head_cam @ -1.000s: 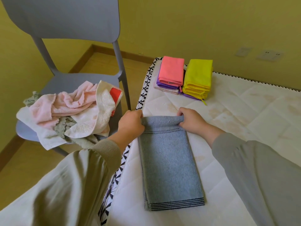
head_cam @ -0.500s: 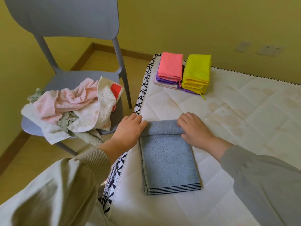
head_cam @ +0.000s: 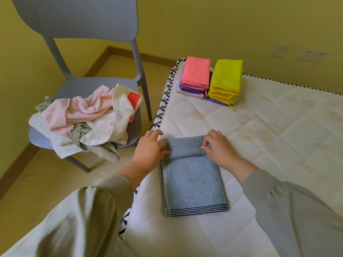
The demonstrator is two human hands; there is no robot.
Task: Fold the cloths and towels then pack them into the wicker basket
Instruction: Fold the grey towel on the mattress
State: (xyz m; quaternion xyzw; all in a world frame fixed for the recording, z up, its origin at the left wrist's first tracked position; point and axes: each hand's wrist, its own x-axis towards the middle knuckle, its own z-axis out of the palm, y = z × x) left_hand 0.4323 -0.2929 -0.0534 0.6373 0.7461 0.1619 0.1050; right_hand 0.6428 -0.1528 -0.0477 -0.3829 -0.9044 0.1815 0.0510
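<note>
Towel: the blue-grey towel (head_cam: 193, 184) is laid flat on the mattress (head_cam: 278, 145), straight ahead of the person; its far end is turned over into a soft roll
Long axis: run from 12 o'clock to 6 o'clock; the striped hem is at the 6 o'clock end, nearest the body; the rolled end is at 12 o'clock
Left hand: the left hand (head_cam: 150, 147) is set at the 9 o'clock end of the roll; its fingers are curled onto the turned-over edge, which is held
Right hand: the right hand (head_cam: 218, 147) is set at the 3 o'clock end of the roll; its fingers are curled over the same edge, which is held
Nearer hand: neither; both are placed level on the roll, one at each end
Coming move: judged to be a draw of the roll toward 6 o'clock, along the long axis, over the flat length
Folded stacks: the pink stack (head_cam: 195, 73) and the yellow stack (head_cam: 225, 78) are seen touching, well beyond the hands at 12 to 1 o'clock
Unfolded heap: the crumpled towels (head_cam: 87, 115) are piled on the chair (head_cam: 89, 86) at 10 o'clock, off the mattress
Basket: not seen
</note>
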